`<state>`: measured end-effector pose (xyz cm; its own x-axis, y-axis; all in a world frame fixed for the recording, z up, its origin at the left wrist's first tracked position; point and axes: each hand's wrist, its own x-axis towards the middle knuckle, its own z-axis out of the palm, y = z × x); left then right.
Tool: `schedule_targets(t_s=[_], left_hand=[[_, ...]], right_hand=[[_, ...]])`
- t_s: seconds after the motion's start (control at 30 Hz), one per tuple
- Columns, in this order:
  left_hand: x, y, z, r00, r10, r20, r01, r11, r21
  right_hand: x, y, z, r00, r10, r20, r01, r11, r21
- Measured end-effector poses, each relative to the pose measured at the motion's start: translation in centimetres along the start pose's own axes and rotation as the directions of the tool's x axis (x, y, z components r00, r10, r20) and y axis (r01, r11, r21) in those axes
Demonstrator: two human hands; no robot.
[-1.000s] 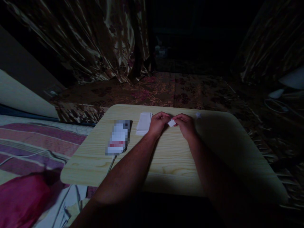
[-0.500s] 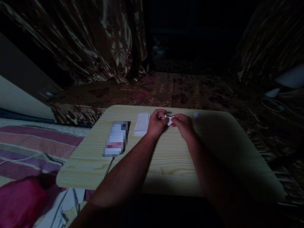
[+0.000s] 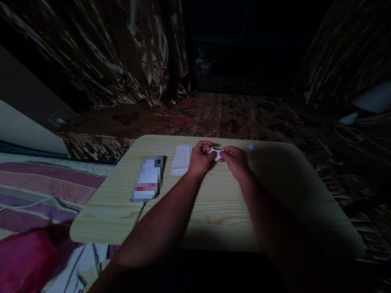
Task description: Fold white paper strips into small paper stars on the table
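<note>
Between my two hands is a small piece of white paper (image 3: 217, 155), its edges pinched from both sides above the far half of the wooden table (image 3: 220, 215). My left hand (image 3: 201, 159) is closed on the paper's left side, thumb on top. From the right, my right hand (image 3: 233, 159) grips the other side between thumb and fingers. A stack of white paper sheets (image 3: 181, 158) lies just left of my left hand, partly behind it. To the right of my right hand rests a little crumpled white scrap (image 3: 251, 147).
A blurred-out phone (image 3: 148, 179) with a cable (image 3: 139, 213) lies on the table's left. Left of the table is a bed with a striped cover (image 3: 55, 179) and a red cloth (image 3: 26, 260). Patterned curtains (image 3: 146, 53) hang behind; a white lamp (image 3: 372, 97) stands far right.
The view has shifted very slightly. Both hands keep their pinch on the small paper in almost the same place.
</note>
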<state>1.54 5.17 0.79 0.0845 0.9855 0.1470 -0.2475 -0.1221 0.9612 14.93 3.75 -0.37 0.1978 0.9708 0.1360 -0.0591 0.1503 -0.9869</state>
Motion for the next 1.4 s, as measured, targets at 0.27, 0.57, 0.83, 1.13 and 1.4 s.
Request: schedule_targets(t_s=[0.27, 0.57, 0.83, 1.13, 1.4], left_hand=[[-0.07, -0.07, 0.02, 1.0, 0.02, 0.017, -0.02, 1.0, -0.014], [0.03, -0.17, -0.07, 1.0, 0.023, 0.013, -0.023, 1.0, -0.01], [0.14, -0.39, -0.2, 0.999, 0.036, 0.011, -0.036, 0.999, 0.002], [0.2, -0.5, -0.37, 0.998, 0.036, 0.053, -0.035, 0.999, -0.018], [0.18, -0.1, -0.3, 0.999, 0.015, 0.04, -0.013, 0.999, -0.045]], right_hand=[[-0.08, -0.06, -0.1, 1.0, -0.022, -0.007, 0.022, 1.0, -0.011], [-0.12, -0.28, -0.02, 1.0, 0.001, -0.027, -0.002, 0.999, -0.034], [-0.18, -0.39, -0.01, 1.0, -0.008, -0.021, 0.008, 1.0, -0.029], [-0.11, -0.6, -0.06, 0.999, 0.037, -0.018, -0.036, 0.999, 0.031], [0.05, -0.26, -0.3, 0.999, 0.048, 0.021, -0.05, 0.996, 0.079]])
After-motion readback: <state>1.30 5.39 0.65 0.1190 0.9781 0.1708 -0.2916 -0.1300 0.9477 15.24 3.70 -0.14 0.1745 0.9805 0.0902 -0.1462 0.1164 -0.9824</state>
